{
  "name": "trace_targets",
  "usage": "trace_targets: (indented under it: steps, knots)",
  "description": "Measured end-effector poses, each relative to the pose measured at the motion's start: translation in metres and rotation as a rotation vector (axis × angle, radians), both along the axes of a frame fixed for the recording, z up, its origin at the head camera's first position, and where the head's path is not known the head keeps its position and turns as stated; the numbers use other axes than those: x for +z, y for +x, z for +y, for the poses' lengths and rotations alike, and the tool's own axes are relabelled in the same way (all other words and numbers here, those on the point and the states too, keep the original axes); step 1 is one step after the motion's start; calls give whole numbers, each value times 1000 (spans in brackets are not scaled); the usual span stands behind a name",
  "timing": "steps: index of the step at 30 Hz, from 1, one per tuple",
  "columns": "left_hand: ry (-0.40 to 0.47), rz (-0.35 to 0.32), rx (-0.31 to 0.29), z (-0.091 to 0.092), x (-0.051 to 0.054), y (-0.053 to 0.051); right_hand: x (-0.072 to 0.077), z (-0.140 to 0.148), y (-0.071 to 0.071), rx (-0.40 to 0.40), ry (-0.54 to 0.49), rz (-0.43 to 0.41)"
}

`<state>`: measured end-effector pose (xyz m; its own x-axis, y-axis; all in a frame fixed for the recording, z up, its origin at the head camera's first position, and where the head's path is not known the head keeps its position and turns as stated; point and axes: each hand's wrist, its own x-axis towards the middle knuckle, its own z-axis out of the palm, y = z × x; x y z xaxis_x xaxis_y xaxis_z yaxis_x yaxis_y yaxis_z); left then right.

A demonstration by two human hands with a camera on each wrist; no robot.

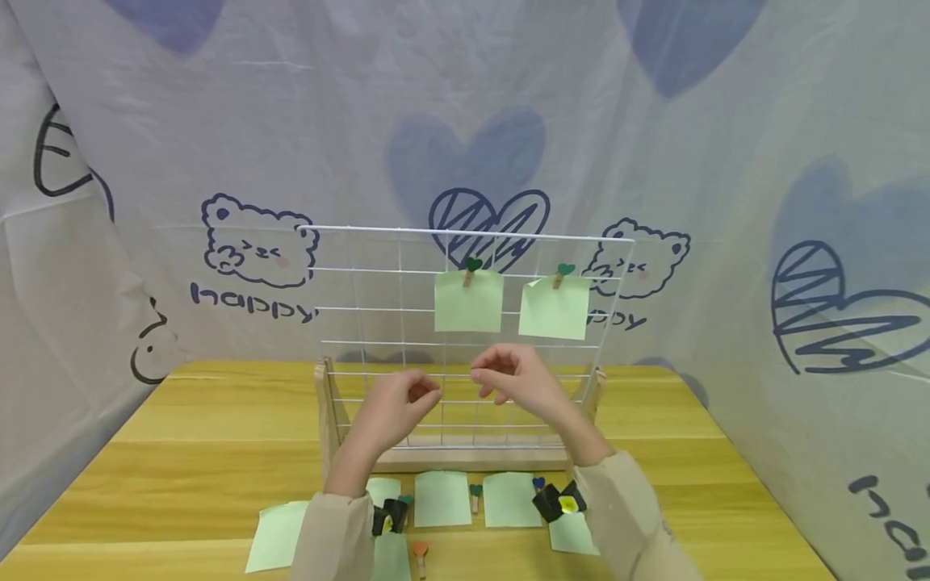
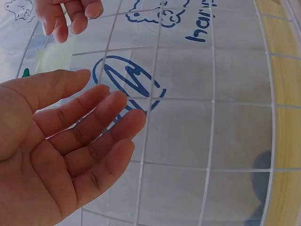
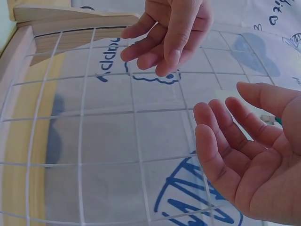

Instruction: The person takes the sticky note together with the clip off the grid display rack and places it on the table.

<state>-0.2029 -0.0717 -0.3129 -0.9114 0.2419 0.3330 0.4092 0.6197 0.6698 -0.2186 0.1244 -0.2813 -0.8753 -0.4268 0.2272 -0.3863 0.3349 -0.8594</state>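
Both hands hover in front of a white wire grid (image 1: 421,310) on a wooden stand, holding nothing. The left hand (image 1: 400,407) has loosely bent fingers, seen palm-on in the left wrist view (image 2: 70,141). To its right, the right hand (image 1: 523,381) is held much the same way, its thumb apart from its fingers. Two pale green notes hang on the grid's upper right: one note (image 1: 468,307) under a dark green heart clothespin (image 1: 471,270), another note (image 1: 555,311) under a lighter green heart clothespin (image 1: 563,274).
On the wooden table (image 1: 182,468) before the stand lie several green notes, among them one note (image 1: 442,500) and another note (image 1: 511,502). Near them are a green heart clothespin (image 1: 475,498) and an orange one (image 1: 420,558). A printed curtain (image 1: 349,121) hangs behind.
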Motion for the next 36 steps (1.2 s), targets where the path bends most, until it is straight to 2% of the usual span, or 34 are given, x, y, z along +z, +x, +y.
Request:
trace_targets:
  steps: [10,17,26,36]
  knots:
    - [26,52,11,2,10,-4,15,-6,0,-21,-4,41]
    - [46,56,17,3,20,-5,25,-9,0,-63,-33,129]
    - [77,62,22,4,29,-8,34,-10,-1,-131,-143,256]
    - [104,78,35,3,42,-11,46,-15,-3,-179,-210,385]
